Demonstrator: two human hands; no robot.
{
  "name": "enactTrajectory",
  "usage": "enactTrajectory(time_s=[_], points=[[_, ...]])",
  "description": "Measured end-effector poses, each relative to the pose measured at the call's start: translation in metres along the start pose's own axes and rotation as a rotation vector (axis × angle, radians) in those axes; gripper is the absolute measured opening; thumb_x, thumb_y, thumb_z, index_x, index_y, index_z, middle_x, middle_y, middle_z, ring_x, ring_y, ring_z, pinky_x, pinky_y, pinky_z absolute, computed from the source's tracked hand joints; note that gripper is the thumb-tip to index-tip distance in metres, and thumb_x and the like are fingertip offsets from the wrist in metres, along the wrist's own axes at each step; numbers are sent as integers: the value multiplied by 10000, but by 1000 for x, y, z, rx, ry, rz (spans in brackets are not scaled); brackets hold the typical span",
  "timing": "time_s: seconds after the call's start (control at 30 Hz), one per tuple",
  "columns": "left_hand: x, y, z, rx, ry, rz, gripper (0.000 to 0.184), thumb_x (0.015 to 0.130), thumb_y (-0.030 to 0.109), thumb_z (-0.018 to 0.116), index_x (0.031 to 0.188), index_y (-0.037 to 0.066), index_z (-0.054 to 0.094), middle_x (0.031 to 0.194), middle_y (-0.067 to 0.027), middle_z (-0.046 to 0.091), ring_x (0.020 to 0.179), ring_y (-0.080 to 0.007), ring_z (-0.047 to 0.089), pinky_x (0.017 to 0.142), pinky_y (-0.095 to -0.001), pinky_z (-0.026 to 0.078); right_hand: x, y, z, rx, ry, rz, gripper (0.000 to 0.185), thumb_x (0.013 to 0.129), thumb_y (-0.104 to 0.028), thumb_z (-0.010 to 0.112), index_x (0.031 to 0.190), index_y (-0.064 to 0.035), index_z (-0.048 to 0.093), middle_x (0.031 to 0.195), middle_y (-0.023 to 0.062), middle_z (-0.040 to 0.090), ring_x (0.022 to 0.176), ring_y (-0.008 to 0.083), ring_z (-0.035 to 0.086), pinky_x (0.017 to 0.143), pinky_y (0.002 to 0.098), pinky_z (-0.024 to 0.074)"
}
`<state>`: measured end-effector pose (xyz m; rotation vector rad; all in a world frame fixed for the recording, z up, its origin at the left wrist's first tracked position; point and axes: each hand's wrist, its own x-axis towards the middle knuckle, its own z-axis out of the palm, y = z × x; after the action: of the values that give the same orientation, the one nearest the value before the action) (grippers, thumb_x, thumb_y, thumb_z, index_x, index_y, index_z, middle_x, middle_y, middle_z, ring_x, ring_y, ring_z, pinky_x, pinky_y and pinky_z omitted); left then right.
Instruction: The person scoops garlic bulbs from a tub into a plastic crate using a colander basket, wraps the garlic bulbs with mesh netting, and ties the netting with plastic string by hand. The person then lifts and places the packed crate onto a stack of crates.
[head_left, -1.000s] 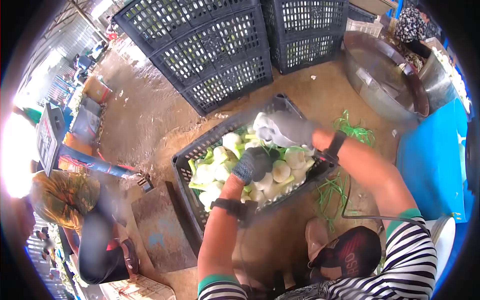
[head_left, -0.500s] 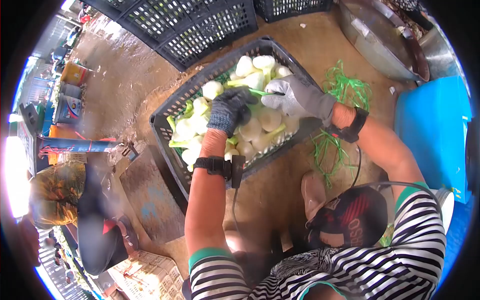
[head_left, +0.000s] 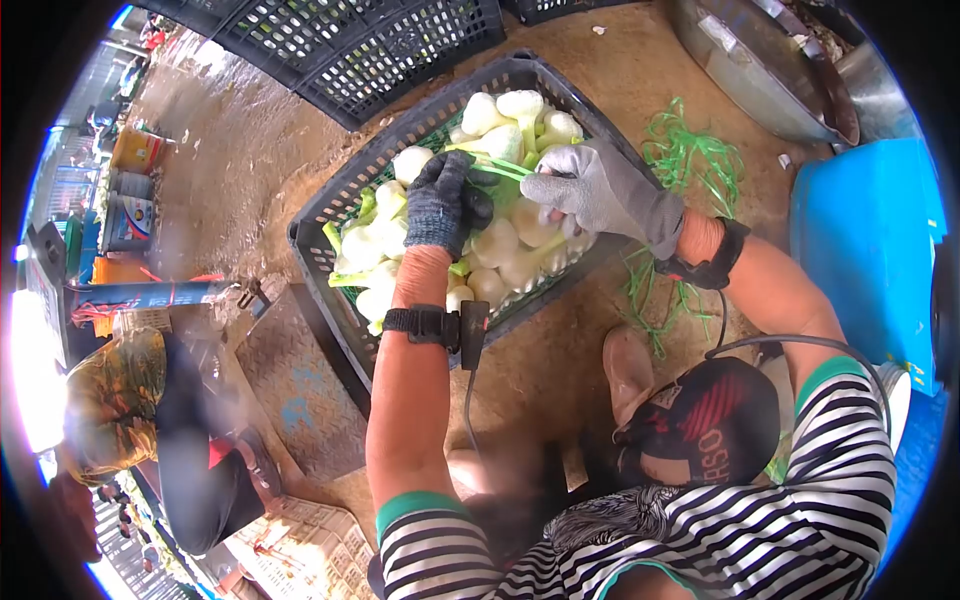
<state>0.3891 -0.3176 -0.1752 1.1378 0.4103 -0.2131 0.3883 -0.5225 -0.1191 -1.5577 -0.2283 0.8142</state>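
Over a black plastic crate [head_left: 560,285] full of white bulbs with short green stalks, which look like fennel [head_left: 495,245], both gloved hands work close together. A thin green plastic string [head_left: 508,170] stretches between them. My left hand [head_left: 447,203], in a dark grey glove, is closed with its fingertips pinching the left part of the string. My right hand [head_left: 597,190], in a light grey glove, pinches the other part between thumb and fingers. Bulbs lie just below the fingers. The string's ends are partly hidden by the gloves.
Loose green plastic strings [head_left: 690,160] lie on the floor right of the crate. Black crates [head_left: 370,55] stand beyond it, a large metal basin [head_left: 755,75] at the upper right, a blue bin [head_left: 865,260] at right. A metal platform scale [head_left: 300,385] and another person [head_left: 120,400] are at left.
The green string between my hands now shows longer, as my left hand has shifted slightly left. The crate sits slightly higher in view.
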Motion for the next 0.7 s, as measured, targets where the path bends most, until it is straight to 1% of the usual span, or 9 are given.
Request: enactTrajectory(time_s=[0.1,0.23,0.33,0.37,0.4,0.47,0.57,0.67,0.7], points=[[2,-1,-4,32,-13,2,168,858,141,589,987,41,548,710,-92,623,417,-163,510,341,-284,396,6,11,2,-839,126,-326,260,829,-280,545,833,-30,618,763,151,619,708,274,605,669,371,466],[4,-6,-10,-13,-105,19,181,835,78,608,1008,57,559,775,-87,638,432,-128,479,361,-259,365,4,9,-5,-952,-64,-217,258,867,-300,535,814,-59,608,658,66,543,564,165,526,542,337,416],[5,-7,-13,-16,-171,39,264,822,33,609,1076,49,541,789,-104,640,428,-128,488,354,-258,368,22,-1,-29,623,-140,319,265,885,-319,537,914,-63,600,757,21,574,589,127,540,529,275,433],[2,-5,-11,43,-169,47,300,827,35,599,1119,59,536,797,-100,638,426,-118,476,362,-247,361,12,-18,-24,-67,202,24,298,895,-330,541,1005,-54,563,834,2,577,633,88,552,520,213,444],[-1,-3,-8,101,-169,55,336,832,38,590,1162,69,530,805,-96,636,425,-109,464,369,-236,354,23,-11,-35,54,297,-218,339,890,-305,557,1090,-32,544,852,22,587,655,79,558,517,195,452],[0,-5,-10,61,-164,50,423,809,23,588,1219,71,498,802,-101,633,418,-105,456,366,-231,352,34,-17,-32,-42,359,-336,259,860,-218,581,1046,-38,591,861,64,619,741,125,578,658,263,491],[2,-4,-15,-53,-160,27,479,752,7,585,1218,63,492,776,-101,625,392,-108,436,340,-224,334,72,10,-18,-891,205,-853,311,810,-109,577,1112,-39,567,941,84,614,786,137,571,715,267,478],[-1,-3,-11,-52,-144,77,499,736,-4,559,1224,60,483,752,-98,615,372,-110,416,322,-216,317,94,24,12,428,-102,-62,243,906,-250,465,1039,-95,597,785,18,568,646,109,500,575,257,408],[-1,-1,-11,-49,-135,57,522,725,-8,541,1238,54,468,724,-87,604,358,-107,398,312,-210,303,97,24,14,508,-113,-38,245,913,-268,450,1015,-103,598,771,13,559,629,107,486,558,253,390]])
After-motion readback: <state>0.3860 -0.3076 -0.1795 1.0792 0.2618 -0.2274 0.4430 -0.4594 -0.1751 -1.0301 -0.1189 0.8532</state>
